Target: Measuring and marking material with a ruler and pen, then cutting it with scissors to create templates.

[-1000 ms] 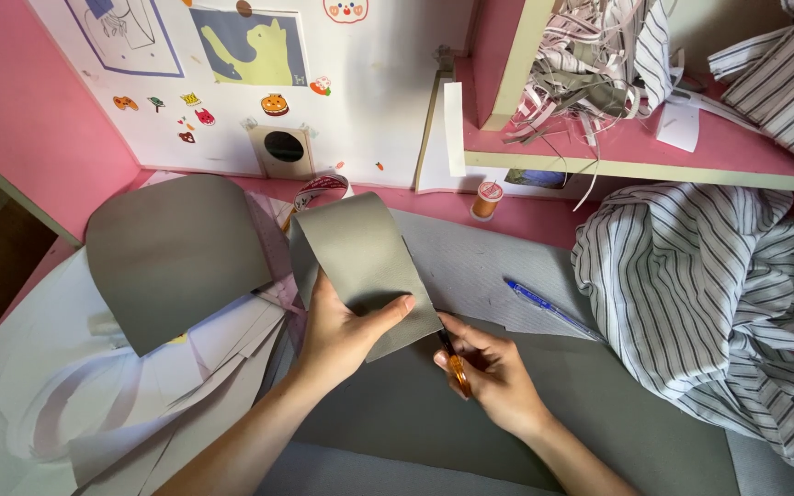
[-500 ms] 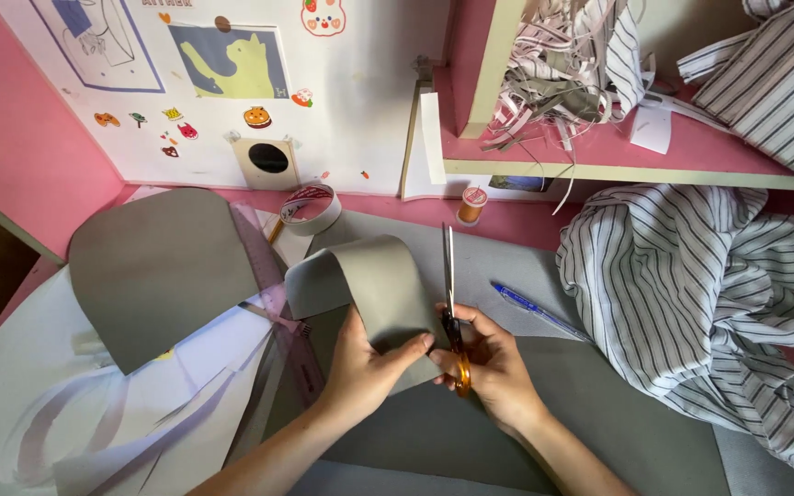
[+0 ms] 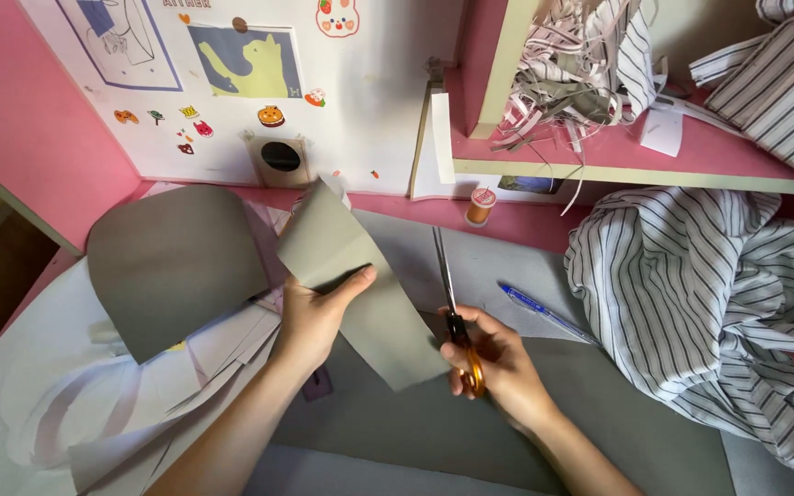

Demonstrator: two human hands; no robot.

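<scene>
- A strip of grey fabric [image 3: 360, 294] is pinched by the left hand [image 3: 316, 310], the thumb laid across its face and the other fingers closed behind it; the strip is lifted at a tilt, its upper end raised toward the wall and its lower end reaching down beside the right hand.
- A pair of scissors [image 3: 452, 303] with orange handles is gripped by the right hand [image 3: 498, 363], fingers curled through the loops; the blades are held shut and pointed away from the person, just beside the strip's right edge.
- Under both hands a large grey sheet of fabric [image 3: 470, 432] is spread flat over the pink table [image 3: 526, 225].
- To the left, a rounded grey fabric piece [image 3: 172, 262] is laid over white paper patterns [image 3: 66, 404].
- To the right of the scissors, a blue pen [image 3: 544, 312] is lying on the grey sheet, near a crumpled striped shirt [image 3: 709, 294].
- At the table's back edge a small spool of thread [image 3: 481, 206] is stood upright.
- Behind it, a white wall panel [image 3: 369, 101] is covered with stickers and drawings, with a round dark hole [image 3: 280, 157] near its base.
- Above right, a pink shelf [image 3: 691, 152] is heaped with cut strips and scraps [image 3: 581, 64].
- The left wall [image 3: 29, 129] is painted pink.
</scene>
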